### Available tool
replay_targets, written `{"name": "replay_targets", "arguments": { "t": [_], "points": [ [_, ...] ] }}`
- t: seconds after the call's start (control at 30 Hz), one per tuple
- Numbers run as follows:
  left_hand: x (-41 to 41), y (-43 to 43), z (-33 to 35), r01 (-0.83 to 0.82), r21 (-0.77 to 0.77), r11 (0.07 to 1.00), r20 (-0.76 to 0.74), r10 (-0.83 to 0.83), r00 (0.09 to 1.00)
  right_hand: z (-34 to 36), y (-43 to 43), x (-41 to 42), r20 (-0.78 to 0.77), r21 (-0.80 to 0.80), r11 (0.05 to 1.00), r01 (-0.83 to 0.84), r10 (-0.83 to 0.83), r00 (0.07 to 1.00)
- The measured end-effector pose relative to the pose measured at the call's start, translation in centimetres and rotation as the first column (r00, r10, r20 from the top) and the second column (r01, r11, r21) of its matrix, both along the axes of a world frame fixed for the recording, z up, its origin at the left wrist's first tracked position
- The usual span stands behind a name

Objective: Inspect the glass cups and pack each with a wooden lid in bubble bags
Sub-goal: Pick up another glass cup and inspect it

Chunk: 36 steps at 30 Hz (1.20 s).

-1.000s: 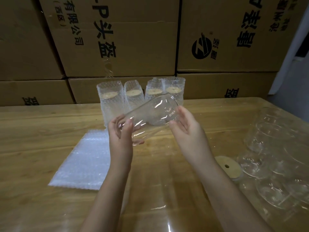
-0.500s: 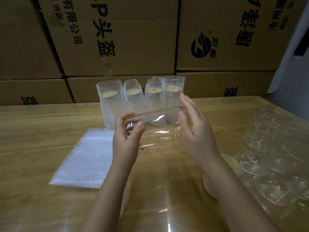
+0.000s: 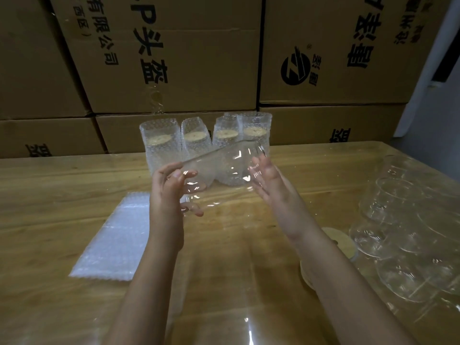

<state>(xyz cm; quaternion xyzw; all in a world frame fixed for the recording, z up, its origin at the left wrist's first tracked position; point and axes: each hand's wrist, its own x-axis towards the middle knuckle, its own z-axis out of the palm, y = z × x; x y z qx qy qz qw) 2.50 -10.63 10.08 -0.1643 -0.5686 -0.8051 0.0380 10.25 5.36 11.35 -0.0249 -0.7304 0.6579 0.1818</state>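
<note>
**Cup lifted for inspection, not yet bagged**

Head view: a clear glass cup is held on its side in the air above the middle of the surface, its mouth tipped up and away to the right. The left grip, a bare hand, has thumb and fingers curled round the base end. The right grip lies with its fingers nearly straight against the mouth end, steadying the cup, not clasping it.

Behind the cup, four packed cups stand in a row near the boxes, each in a bubble bag with a lid on top. A flat stack of bags lies on the surface to the left, just beside the left forearm. Lids sit by the right forearm, and loose cups crowd the right edge.

This looks like the inspection step, with bagging to follow.

The cup is rigid, smooth and probably slippery, light enough for one hand but brittle. A knock against the packed row or the surface could chip its rim. The safest hold seems to be round the body near the base, as the left grip has it, with the other hand free to fetch a bag. The bags are soft and limp, so the mouth of one will likely need spreading before the cup slides in.
</note>
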Motion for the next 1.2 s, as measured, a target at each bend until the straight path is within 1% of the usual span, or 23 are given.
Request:
{"name": "replay_targets", "arguments": {
  "t": [0.17,0.33,0.5,0.6,0.67,0.7,0.83,0.9,0.97,1.07,1.2],
  "points": [
    [0.1,-0.1,0.0,-0.058,0.050,0.997,-0.034,0.060,0.998,0.3,-0.4,0.4,0.003,0.013,1.000,-0.013,0.013,1.000],
    [0.8,0.6,-0.1,-0.140,0.006,0.990,-0.106,0.140,0.984,0.0,-0.4,0.1,-0.054,0.069,0.994,0.081,-0.078,0.996],
    [1.3,1.2,-0.4,-0.187,-0.061,0.980,-0.156,0.176,0.972,-0.7,-1.3,0.0,-0.220,0.149,0.964,0.221,-0.185,0.958],
    [1.6,1.2,-0.2,-0.182,-0.098,0.978,-0.172,0.163,0.972,-0.6,-1.3,0.2,-0.316,0.177,0.951,0.253,-0.188,0.930],
    [1.6,1.2,-0.1,-0.176,-0.128,0.976,-0.183,0.151,0.971,-0.5,-0.9,0.2,-0.350,0.205,0.944,0.258,-0.175,0.920],
    [1.6,1.1,0.0,-0.171,-0.139,0.975,-0.189,0.143,0.971,-0.4,-0.7,0.2,-0.349,0.199,0.949,0.244,-0.164,0.923],
    [1.6,0.7,0.5,-0.123,-0.165,0.979,-0.199,0.089,0.976,0.0,0.1,0.4,-0.288,0.095,0.989,0.115,-0.083,0.954],
    [1.6,0.5,0.8,-0.075,-0.162,0.984,-0.187,0.044,0.981,0.3,0.6,0.6,-0.237,0.058,0.996,0.067,-0.051,0.970],
    [1.6,0.6,1.1,-0.045,-0.142,0.989,-0.181,0.019,0.983,0.5,1.0,0.7,-0.163,0.054,0.998,0.040,-0.031,0.986],
    [1.9,0.7,1.4,-0.078,-0.113,0.991,-0.215,0.053,0.975,0.7,1.3,0.5,-0.041,-0.035,0.999,-0.006,0.004,0.999],
    [2.3,0.7,1.2,-0.166,-0.111,0.980,-0.318,0.123,0.940,1.1,1.0,0.9,0.025,-0.026,1.000,-0.016,0.017,1.000]
  ]
}}
